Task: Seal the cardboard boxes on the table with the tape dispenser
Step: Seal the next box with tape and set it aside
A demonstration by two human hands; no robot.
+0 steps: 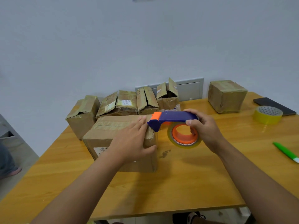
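The wooden worktop (161,188) spreads out under both arms. On it, beneath the left hand (134,141), sits the biggest cardboard box (100,136), flaps closed, a white label on its near face. That hand lies flat on the box's top right corner, fingers straight and together, thumb hooked down over the box's near edge; it presses rather than clasps.

Beyond the left hand a row of smaller boxes (123,102) stands against the wall, several with flaps loose or gaping. A single taped box (226,96) sits apart, beyond and to the right of the right hand (205,128).

The right hand has its fingers curled round the tape dispenser (171,118), thumb on the near side of the purple handle, fingertips tucked into the orange hub. The dispenser's orange-capped nose meets the big box's right top edge, just beside the left fingertips, and its roll of clear tape (184,138) hangs below the handle, off the box's right side.

Right of that hand lie a spare yellow tape roll (267,115), a dark flat phone-like slab (275,105) behind the roll, and a green-handled cutter (286,151) nearer the edge.
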